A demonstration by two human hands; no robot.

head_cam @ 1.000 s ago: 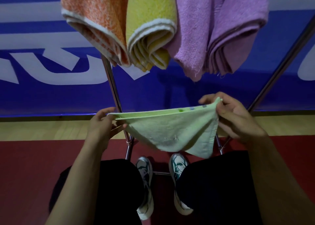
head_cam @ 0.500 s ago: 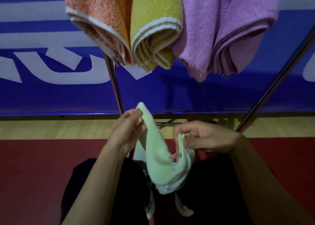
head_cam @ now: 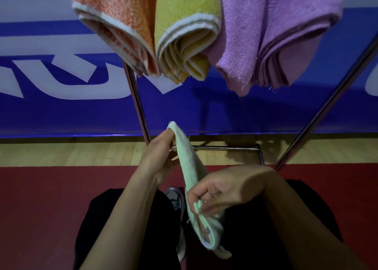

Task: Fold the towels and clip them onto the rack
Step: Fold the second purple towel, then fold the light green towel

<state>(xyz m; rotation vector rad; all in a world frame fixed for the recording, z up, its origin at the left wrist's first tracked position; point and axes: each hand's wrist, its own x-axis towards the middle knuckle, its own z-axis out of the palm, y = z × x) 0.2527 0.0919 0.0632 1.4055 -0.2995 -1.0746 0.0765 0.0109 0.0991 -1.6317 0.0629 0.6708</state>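
Observation:
A small pale green towel (head_cam: 189, 163) stretches between my hands, folded into a narrow strip that runs from upper left to lower right. My left hand (head_cam: 158, 159) pinches its upper corner, with what looks like a wooden clip tucked under the fingers. My right hand (head_cam: 221, 192) pinches the lower end, which hangs doubled over above my legs. Above hang folded towels on the rack: an orange towel (head_cam: 114, 22), a yellow towel (head_cam: 184, 30) and purple towels (head_cam: 272, 34). Their clips lie beyond the top edge of the view.
The rack's metal legs (head_cam: 137, 104) slant down on the left and right, joined by a low crossbar (head_cam: 223, 147) by the floor. A blue banner (head_cam: 61, 110) with white lettering stands behind. Below are wooden flooring, a red mat (head_cam: 41, 208) and my shoes.
The towel was held spread wide between my hands. My hands came together, then my right hand dropped lower and nearer, doubling the towel into a narrow strip.

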